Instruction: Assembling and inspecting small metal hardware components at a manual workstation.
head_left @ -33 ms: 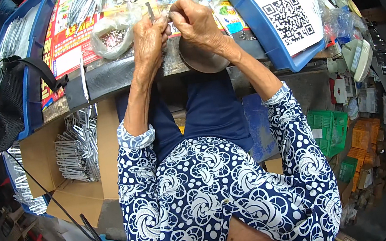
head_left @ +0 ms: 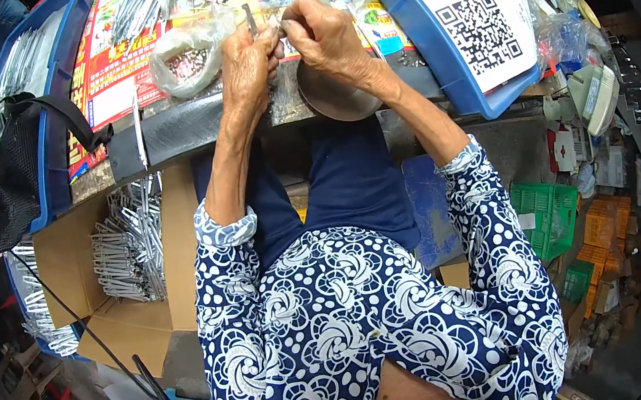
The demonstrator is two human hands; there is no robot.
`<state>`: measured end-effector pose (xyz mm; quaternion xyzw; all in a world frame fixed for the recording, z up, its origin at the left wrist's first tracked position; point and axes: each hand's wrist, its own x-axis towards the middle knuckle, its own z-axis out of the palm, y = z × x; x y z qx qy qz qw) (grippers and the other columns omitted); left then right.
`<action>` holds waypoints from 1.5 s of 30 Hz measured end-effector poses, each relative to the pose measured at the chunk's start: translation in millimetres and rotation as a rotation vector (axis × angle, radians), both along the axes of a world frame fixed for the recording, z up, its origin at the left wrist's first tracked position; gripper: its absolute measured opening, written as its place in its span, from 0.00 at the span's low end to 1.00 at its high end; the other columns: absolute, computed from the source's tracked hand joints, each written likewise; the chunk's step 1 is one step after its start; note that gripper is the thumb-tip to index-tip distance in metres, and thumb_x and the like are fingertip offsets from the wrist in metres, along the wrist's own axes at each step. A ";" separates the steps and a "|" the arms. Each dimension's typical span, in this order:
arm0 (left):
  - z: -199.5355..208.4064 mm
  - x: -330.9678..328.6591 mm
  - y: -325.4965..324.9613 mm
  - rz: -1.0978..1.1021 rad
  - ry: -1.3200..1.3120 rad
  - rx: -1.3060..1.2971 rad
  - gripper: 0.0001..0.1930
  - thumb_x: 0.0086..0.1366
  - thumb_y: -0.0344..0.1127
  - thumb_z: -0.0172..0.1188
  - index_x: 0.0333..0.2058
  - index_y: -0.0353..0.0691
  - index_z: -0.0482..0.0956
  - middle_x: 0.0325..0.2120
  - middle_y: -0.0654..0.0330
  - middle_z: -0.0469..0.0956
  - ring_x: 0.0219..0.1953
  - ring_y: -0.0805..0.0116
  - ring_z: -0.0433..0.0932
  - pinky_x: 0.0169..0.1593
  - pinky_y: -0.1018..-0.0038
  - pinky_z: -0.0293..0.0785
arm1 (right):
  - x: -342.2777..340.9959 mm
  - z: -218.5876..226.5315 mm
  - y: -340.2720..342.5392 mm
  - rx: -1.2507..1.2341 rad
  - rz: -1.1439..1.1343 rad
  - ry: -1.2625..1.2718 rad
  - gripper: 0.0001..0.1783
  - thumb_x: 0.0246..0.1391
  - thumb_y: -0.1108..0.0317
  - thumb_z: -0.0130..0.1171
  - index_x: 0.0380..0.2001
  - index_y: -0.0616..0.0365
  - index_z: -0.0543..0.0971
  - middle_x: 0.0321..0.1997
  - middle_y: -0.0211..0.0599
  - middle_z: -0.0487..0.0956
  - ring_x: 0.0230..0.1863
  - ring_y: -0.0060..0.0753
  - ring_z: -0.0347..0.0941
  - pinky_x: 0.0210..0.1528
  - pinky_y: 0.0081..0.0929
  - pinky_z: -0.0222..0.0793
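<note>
Both my hands work at the bench edge above my lap. My left hand (head_left: 249, 68) pinches a thin dark metal pin (head_left: 250, 17) that stands upright between its fingers. My right hand (head_left: 325, 36) has its fingertips pressed together right beside the pin, on a small metal part too tiny to make out. A clear plastic bag of small metal pieces (head_left: 184, 56) lies just left of my left hand. Under my right wrist sits a round metal dish (head_left: 333, 99).
A blue tray (head_left: 490, 101) holds printed sheets, bags and metal rods across the bench. An open cardboard box (head_left: 69, 257) of bent silver metal clips (head_left: 128, 245) stands at my left. A black mesh bag (head_left: 7, 184) hangs at far left. Green and orange crates (head_left: 553, 210) sit at right.
</note>
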<state>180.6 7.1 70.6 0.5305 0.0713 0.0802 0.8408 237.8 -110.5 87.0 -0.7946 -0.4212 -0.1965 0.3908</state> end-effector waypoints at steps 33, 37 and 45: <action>-8.9 -0.3 3.6 -0.014 -0.137 -0.290 0.04 0.53 0.26 0.53 0.26 0.31 0.69 0.16 0.63 0.67 0.12 0.83 0.58 0.15 0.88 0.52 | -6.9 2.6 1.8 0.075 0.020 0.289 0.07 0.45 0.71 0.52 0.24 0.65 0.71 0.17 0.32 0.70 0.20 0.17 0.63 0.22 0.17 0.61; -8.2 -1.2 2.7 0.009 -0.159 -0.280 0.05 0.52 0.25 0.54 0.27 0.30 0.69 0.16 0.64 0.67 0.11 0.83 0.58 0.15 0.87 0.52 | -7.4 4.5 1.1 0.092 0.048 0.352 0.07 0.45 0.71 0.52 0.24 0.65 0.71 0.17 0.28 0.69 0.20 0.13 0.62 0.22 0.14 0.61; -9.1 -3.0 0.5 0.112 -0.184 -0.094 0.05 0.51 0.27 0.55 0.27 0.31 0.71 0.16 0.65 0.69 0.13 0.83 0.61 0.16 0.87 0.56 | -4.0 3.8 -1.2 0.089 0.096 0.398 0.07 0.45 0.70 0.52 0.22 0.65 0.72 0.15 0.26 0.68 0.19 0.13 0.61 0.21 0.13 0.60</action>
